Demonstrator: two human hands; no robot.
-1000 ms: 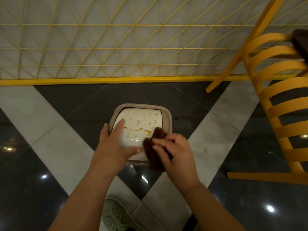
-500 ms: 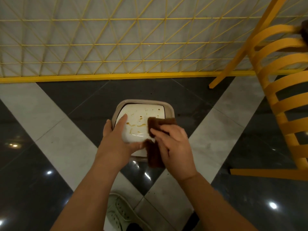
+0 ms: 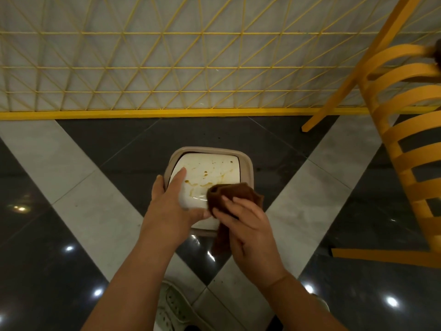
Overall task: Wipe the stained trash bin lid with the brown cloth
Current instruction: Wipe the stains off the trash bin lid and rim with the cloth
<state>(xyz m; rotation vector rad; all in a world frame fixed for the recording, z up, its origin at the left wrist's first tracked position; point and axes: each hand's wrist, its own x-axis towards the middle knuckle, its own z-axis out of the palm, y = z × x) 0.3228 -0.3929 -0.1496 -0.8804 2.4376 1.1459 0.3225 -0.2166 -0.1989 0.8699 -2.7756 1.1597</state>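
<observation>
Square white trash bin lid (image 3: 210, 168) with rounded corners, set in the beige rim of a trash bin (image 3: 248, 163) that stands on the floor at the centre of the view. Brown streaks and spots mark the lid's middle and near-left area; the far edge carries a few small specks. A folded brown cloth (image 3: 236, 192) lies on the lid's near-right part, and one end of it hangs down over the near edge of the bin. The right hand (image 3: 248, 225) lies on the cloth with fingers curled over it, fingertips pointing toward the lid's centre, pressing the cloth to the surface. The left hand (image 3: 171, 204) grips the lid's left side: the forefinger lies extended along the left edge, the thumb reaches across the near edge and almost meets the cloth, and the remaining fingers wrap outside the rim. Around the bin, a polished floor (image 3: 71, 177) of dark and pale grey tiles forms a V pattern. Behind it stands a yellow wire lattice fence (image 3: 167, 68) on a yellow base rail. At right stands a yellow slatted wooden chair (image 3: 410, 144). A pale green laced shoe (image 3: 171, 309) shows at the bottom edge, between the forearms.
</observation>
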